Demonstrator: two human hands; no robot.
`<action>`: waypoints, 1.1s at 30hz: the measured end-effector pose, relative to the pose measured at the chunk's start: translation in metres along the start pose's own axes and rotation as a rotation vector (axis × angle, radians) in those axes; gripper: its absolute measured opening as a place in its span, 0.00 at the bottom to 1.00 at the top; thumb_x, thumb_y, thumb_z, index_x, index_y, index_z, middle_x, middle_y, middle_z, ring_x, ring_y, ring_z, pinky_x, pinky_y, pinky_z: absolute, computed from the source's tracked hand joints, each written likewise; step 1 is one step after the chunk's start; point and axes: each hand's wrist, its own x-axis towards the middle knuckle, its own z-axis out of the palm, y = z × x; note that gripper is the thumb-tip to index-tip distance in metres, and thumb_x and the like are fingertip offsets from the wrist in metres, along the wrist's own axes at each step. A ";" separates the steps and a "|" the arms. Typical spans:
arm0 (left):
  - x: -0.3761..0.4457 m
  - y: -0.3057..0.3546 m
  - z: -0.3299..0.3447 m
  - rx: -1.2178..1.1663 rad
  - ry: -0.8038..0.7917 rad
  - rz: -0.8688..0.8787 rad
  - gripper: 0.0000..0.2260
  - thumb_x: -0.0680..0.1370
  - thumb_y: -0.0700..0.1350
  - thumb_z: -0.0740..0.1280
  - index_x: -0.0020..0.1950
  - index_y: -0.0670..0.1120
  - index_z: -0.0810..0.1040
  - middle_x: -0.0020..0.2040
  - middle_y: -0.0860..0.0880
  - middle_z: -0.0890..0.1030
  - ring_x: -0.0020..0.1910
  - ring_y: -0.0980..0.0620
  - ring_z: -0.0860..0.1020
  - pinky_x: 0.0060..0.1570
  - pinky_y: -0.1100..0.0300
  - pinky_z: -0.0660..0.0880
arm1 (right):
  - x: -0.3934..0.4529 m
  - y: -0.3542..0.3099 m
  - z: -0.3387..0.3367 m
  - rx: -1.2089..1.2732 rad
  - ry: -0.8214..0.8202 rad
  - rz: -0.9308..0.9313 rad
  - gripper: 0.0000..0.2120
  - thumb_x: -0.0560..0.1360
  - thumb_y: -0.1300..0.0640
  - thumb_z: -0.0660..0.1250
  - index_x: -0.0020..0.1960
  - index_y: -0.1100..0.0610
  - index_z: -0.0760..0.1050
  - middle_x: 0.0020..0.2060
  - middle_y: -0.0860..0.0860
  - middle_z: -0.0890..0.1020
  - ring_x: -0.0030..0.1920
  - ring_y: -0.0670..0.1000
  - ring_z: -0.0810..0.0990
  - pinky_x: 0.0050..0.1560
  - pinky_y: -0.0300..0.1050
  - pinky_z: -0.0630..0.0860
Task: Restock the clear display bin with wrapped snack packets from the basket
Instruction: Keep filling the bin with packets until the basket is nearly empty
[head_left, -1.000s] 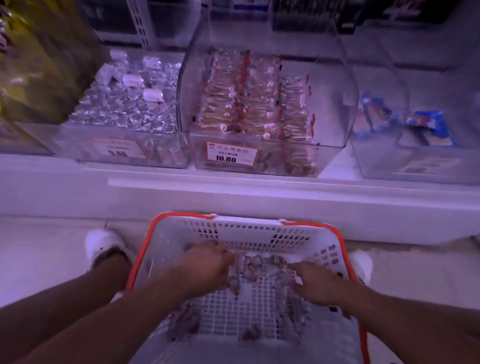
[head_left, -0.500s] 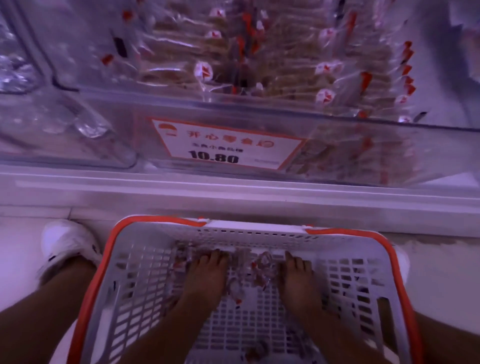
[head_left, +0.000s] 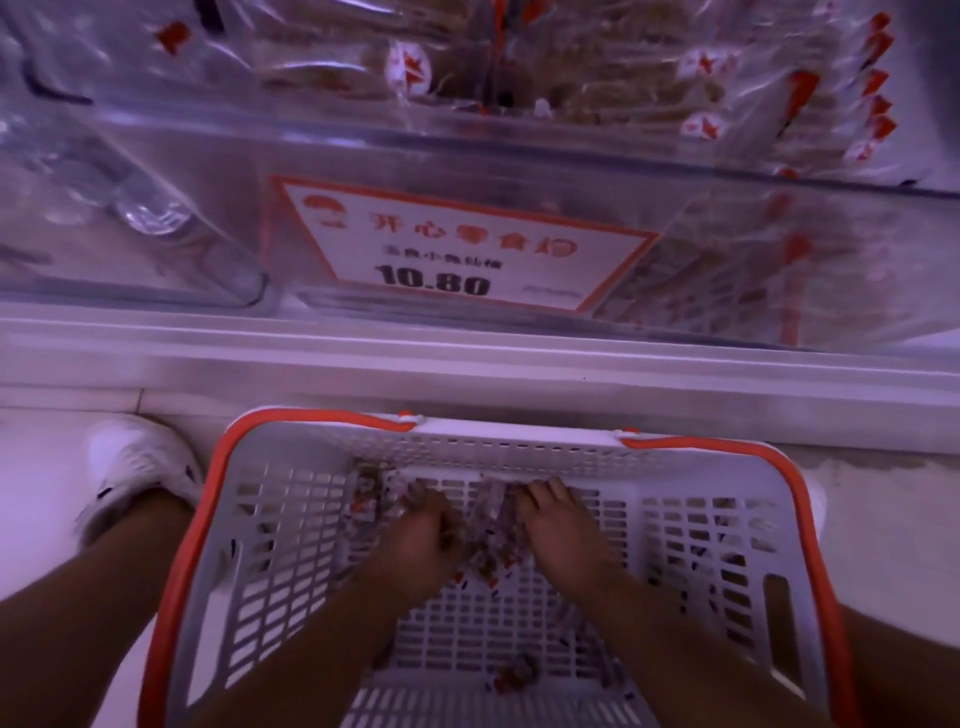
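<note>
Packets (head_left: 485, 540): a loose heap on the basket floor near its far wall, squeezed between the two hands; a few strays lie toward the near end (head_left: 519, 675). They sit low because the basket is almost empty, so bunching them makes one lift of what is left.
Shoe (head_left: 137, 467): white, on the floor just left of the basket, planted close so the person can bend over it.
Basket (head_left: 701, 525): white mesh with a red rim, on the floor hard against the shelf base, right under the bin it feeds.
Left hand (head_left: 415, 540): knuckles up, fingers curled down into the left side of the heap, gripping packets; it seems to rake them inward.
Right hand (head_left: 558, 530): mirrors it on the heap's right side, fingers bent over the wrappers and holding them, so the pile is pinched from both sides.
Bin (head_left: 519, 150): clear, on the shelf above, already holding rows of like packets; its front is low enough to load from here.
Price tag (head_left: 452, 249): on the bin's front, reads 10.80, marking which bin takes this stock.
Next, as a guess: lift the bundle together, since slick wrappers may slip out.
</note>
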 end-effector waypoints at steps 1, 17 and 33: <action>-0.004 0.000 0.002 -0.042 -0.012 -0.063 0.08 0.73 0.49 0.66 0.51 0.52 0.75 0.37 0.55 0.78 0.34 0.60 0.78 0.32 0.67 0.71 | 0.000 0.000 0.000 -0.026 -0.027 0.038 0.25 0.73 0.59 0.62 0.70 0.58 0.68 0.64 0.56 0.73 0.66 0.60 0.68 0.67 0.54 0.65; -0.025 0.020 0.045 -0.584 0.204 -0.453 0.08 0.72 0.37 0.73 0.34 0.37 0.81 0.34 0.41 0.82 0.35 0.45 0.80 0.40 0.50 0.78 | -0.015 -0.077 0.022 0.522 -0.119 0.400 0.33 0.76 0.51 0.63 0.77 0.60 0.56 0.65 0.57 0.69 0.64 0.59 0.73 0.62 0.49 0.72; -0.029 0.022 0.048 -1.055 0.010 -0.610 0.09 0.75 0.46 0.74 0.45 0.41 0.82 0.42 0.41 0.85 0.42 0.48 0.85 0.43 0.58 0.80 | -0.043 -0.121 0.011 1.317 -0.064 0.574 0.15 0.81 0.54 0.61 0.67 0.53 0.72 0.56 0.52 0.81 0.55 0.54 0.81 0.62 0.52 0.76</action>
